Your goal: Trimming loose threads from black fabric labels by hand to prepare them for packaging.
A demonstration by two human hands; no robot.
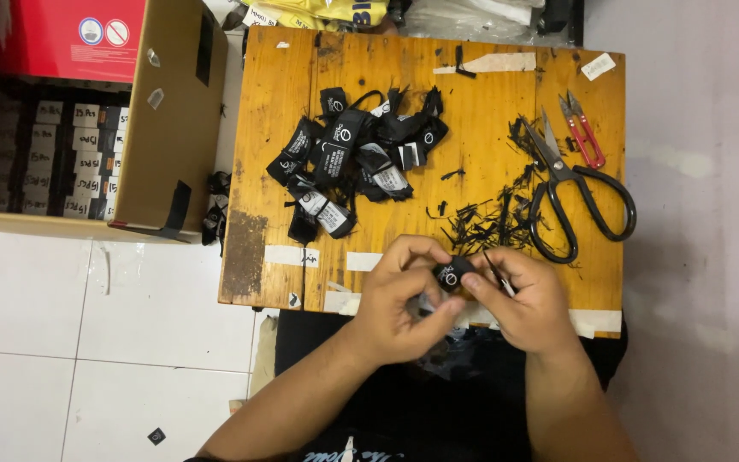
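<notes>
A small black label [452, 275] is pinched between the fingertips of the left hand [404, 301] and the right hand [525, 301], both curled inward, at the near edge of the wooden board [481, 111], with large black scissors [576, 190] lying nearby.

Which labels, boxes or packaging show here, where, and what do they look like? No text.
Small label: pinched between left hand and right hand; black with white print.
Label pile: middle of wooden table; black folded tags, some with white panels.
Cardboard box: left of table; brown, red flap.
Packs in box: rows, dark with white stickers.
</notes>
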